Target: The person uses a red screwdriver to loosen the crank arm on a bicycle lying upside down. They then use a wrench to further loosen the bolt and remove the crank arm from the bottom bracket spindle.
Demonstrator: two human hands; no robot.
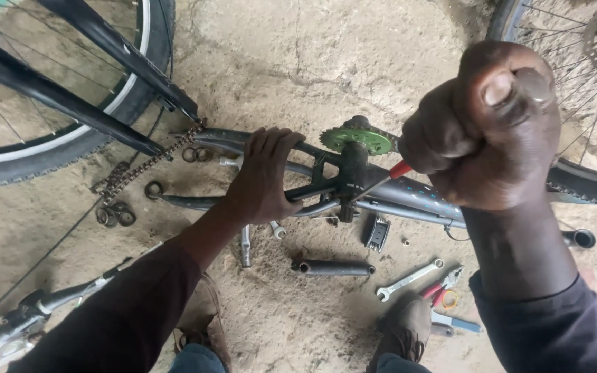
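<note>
A dark bicycle frame (pixel 416 197) lies on its side on the concrete floor. My left hand (pixel 262 176) grips its rear tubes just left of the bottom bracket (pixel 352 181). My right hand (pixel 484 128) is raised close to the camera, clenched around a red-handled screwdriver (pixel 390 175). The screwdriver's tip points down at the bottom bracket, beside the green chainring (pixel 356 140). A loose rusty chain (pixel 139 169) trails left from the frame.
A wheel (pixel 57 148) lies at top left and another wheel (pixel 582 176) at right. On the floor near my shoes are a black tube (pixel 333 267), a spanner (pixel 409 280), red-handled pliers (pixel 440 289), a pedal (pixel 377 233) and small rings (pixel 115 215).
</note>
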